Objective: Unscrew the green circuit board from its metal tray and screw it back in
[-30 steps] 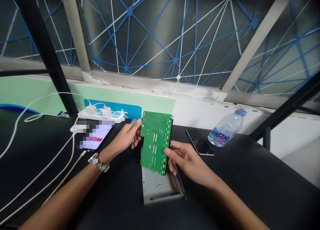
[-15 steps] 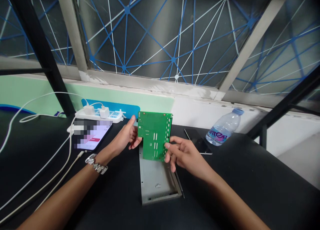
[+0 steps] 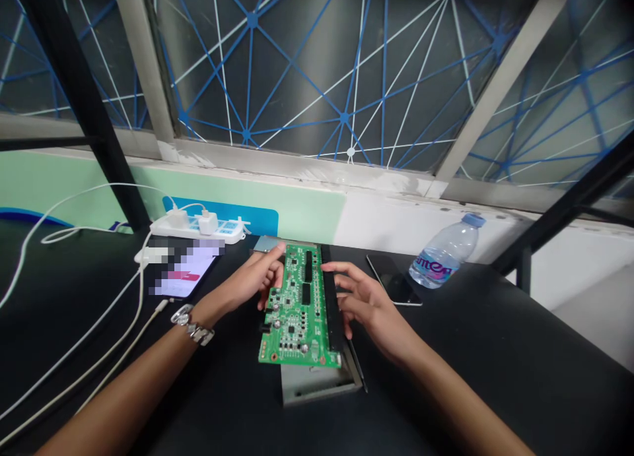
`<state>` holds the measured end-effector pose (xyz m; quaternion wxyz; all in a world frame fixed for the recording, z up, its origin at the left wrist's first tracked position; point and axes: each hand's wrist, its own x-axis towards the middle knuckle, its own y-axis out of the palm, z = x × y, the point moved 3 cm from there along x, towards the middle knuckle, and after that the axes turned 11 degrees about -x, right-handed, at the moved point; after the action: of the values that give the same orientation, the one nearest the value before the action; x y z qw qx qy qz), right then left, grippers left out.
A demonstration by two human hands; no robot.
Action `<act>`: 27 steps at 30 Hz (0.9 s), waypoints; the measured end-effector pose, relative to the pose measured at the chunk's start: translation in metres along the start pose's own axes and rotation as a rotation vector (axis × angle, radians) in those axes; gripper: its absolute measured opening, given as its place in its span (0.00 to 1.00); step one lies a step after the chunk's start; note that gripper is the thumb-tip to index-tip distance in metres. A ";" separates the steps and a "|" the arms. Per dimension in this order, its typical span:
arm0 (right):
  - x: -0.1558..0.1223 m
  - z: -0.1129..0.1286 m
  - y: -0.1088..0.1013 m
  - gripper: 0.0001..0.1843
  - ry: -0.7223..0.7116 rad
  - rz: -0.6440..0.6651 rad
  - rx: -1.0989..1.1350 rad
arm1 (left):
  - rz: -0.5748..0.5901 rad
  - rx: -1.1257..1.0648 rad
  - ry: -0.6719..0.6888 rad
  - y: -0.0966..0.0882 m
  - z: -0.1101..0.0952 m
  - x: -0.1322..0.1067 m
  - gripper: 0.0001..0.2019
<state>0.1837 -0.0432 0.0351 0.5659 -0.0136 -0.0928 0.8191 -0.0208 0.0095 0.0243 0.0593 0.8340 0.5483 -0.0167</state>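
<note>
Above the middle of the black worktop (image 3: 500, 344), head view: a green circuit board (image 3: 292, 311) is held with its component face toward the viewer. The left hand (image 3: 262, 278) grasps its left edge, thumb uppermost; the right hand (image 3: 361, 304) grips the opposite edge, fingers against the long black connector strip (image 3: 333, 314). Beneath the board lies a grey metal tray (image 3: 310, 393), its near end exposed; contact between the two cannot be determined. A thin dark rod (image 3: 364, 380) lies just beside the tray's right wall. The left wrist bears a metal-link bracelet (image 3: 198, 334).

Toward the worktop's far edge, left of the board: a white power strip (image 3: 232, 233) with two plug-in chargers (image 3: 207, 223), and, nearer the viewer, a smartphone (image 3: 191, 288) with lit screen. Right of the board: a dark-screened phone (image 3: 393, 281), and, near the far right corner, a tilted water bottle (image 3: 440, 258) with a blue cap.
</note>
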 end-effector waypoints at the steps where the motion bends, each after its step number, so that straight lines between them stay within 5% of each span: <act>1: 0.000 0.000 0.000 0.27 -0.017 -0.002 -0.015 | 0.008 0.031 0.017 0.000 0.001 0.000 0.31; 7: -0.007 0.008 0.004 0.33 -0.139 0.002 -0.134 | 0.095 0.141 0.138 0.003 0.005 -0.001 0.20; 15: -0.019 0.017 0.017 0.44 -0.264 0.038 -0.245 | 0.008 0.134 0.141 0.020 0.008 -0.003 0.19; 20: -0.027 0.016 0.031 0.56 -0.341 0.031 -0.393 | -0.004 0.142 0.239 0.030 0.010 -0.004 0.19; 27: -0.029 0.007 0.039 0.56 -0.403 0.018 -0.454 | -0.022 0.122 0.407 0.032 0.013 -0.012 0.13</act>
<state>0.1569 -0.0843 0.0330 0.5115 0.0222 -0.3838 0.7685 0.0045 -0.0160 0.0151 -0.1035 0.8162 0.5559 0.1182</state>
